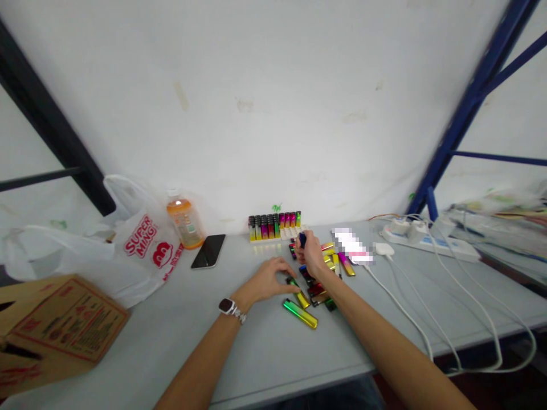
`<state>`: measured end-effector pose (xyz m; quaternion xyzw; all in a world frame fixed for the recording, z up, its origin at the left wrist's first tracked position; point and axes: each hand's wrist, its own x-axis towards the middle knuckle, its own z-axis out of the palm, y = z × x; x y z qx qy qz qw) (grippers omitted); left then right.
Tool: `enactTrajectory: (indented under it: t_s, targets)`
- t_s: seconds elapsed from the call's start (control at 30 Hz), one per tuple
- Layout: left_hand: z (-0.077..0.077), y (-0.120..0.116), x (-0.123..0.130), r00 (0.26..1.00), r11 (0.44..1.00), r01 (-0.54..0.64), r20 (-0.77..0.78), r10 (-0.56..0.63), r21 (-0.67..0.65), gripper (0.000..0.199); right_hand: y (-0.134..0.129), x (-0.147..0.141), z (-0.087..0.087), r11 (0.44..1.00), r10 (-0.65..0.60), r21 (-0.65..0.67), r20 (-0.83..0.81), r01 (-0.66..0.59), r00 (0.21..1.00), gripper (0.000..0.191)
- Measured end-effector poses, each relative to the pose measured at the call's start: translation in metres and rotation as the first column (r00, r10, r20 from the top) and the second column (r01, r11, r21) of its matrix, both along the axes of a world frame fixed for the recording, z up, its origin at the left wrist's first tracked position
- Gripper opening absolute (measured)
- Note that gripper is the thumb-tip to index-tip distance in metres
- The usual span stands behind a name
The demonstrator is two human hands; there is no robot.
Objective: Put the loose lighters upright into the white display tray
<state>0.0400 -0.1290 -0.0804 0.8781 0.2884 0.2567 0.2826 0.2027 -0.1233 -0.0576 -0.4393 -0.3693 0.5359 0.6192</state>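
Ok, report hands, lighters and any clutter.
Right hand gripping dark blue lighter. Left hand open at a green-yellow lighter. Lighter rack part-filled. Loose lighters crowded around right hand.

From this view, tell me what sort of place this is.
Probably a workbench against a wall: the rows of upright lighters, power strip and blue metal frame suggest it.

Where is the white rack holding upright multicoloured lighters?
In the head view, the rack stands mid-frame at the back of the grey tabletop, near the white wall, just beyond the right hand.
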Motion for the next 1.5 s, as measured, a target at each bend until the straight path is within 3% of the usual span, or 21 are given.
enactTrajectory:
  t_s: [0.1,0.27,0.37,0.53,0.63,0.73,0.8,0.97,1.1,1.3,1.5]
  targets:
    - [0.005,-0.003,0.000,0.999,1.000,0.015,-0.046,-0.015,-0.017,0.038,0.000,0.001,-0.003,0.998,0.058,-0.026,-0.032,-0.059,0.998,0.045]
    - [0.008,-0.002,-0.002,0.995,0.999,0.009,-0.095,-0.013,-0.036,0.039,0.003,0.001,-0.005,1.000,-0.029,0.000,0.025,0.029,0.999,0.041]
    - [0.007,0.001,-0.005,0.994,1.000,0.005,-0.104,-0.008,-0.030,0.035,0.002,0.001,-0.005,1.000,-0.010,0.027,0.003,0.010,1.000,0.042]
    - [0.007,0.007,-0.011,0.993,0.996,-0.020,-0.118,0.010,-0.088,0.028,0.008,0.015,-0.006,0.974,-0.043,0.226,0.150,0.008,0.988,0.039]
    - [0.008,0.010,-0.014,0.990,0.982,-0.089,-0.119,0.070,-0.165,0.027,0.023,0.036,-0.009,0.931,-0.158,0.364,0.382,0.009,0.910,0.034]
    - [0.008,0.012,-0.015,0.986,0.956,-0.152,-0.111,0.127,-0.249,0.026,0.045,0.063,-0.011,0.886,-0.371,0.455,0.589,0.085,0.717,0.032]
    - [0.008,0.012,-0.015,0.987,0.944,-0.160,-0.072,0.145,-0.288,0.026,0.061,0.079,-0.012,0.893,-0.388,0.443,0.663,0.082,0.640,0.031]
    - [0.004,0.017,-0.010,0.961,0.934,-0.167,0.159,0.225,-0.316,0.030,0.089,0.097,-0.012,0.886,-0.427,0.451,0.702,0.110,0.569,0.027]
    - [-0.003,0.024,-0.004,0.874,0.905,-0.171,0.363,0.322,-0.390,0.034,0.104,0.096,-0.016,0.862,-0.472,0.497,0.712,0.102,0.519,0.029]
    - [-0.005,0.024,0.004,0.749,0.868,-0.212,0.496,0.439,-0.449,0.041,0.121,0.096,-0.019,0.895,-0.416,0.444,0.799,0.040,0.434,0.018]
    - [-0.001,0.013,0.014,0.660,0.840,-0.059,0.610,0.438,-0.539,0.046,0.134,0.097,-0.014,0.916,-0.361,0.400,0.861,-0.040,0.358,0.019]
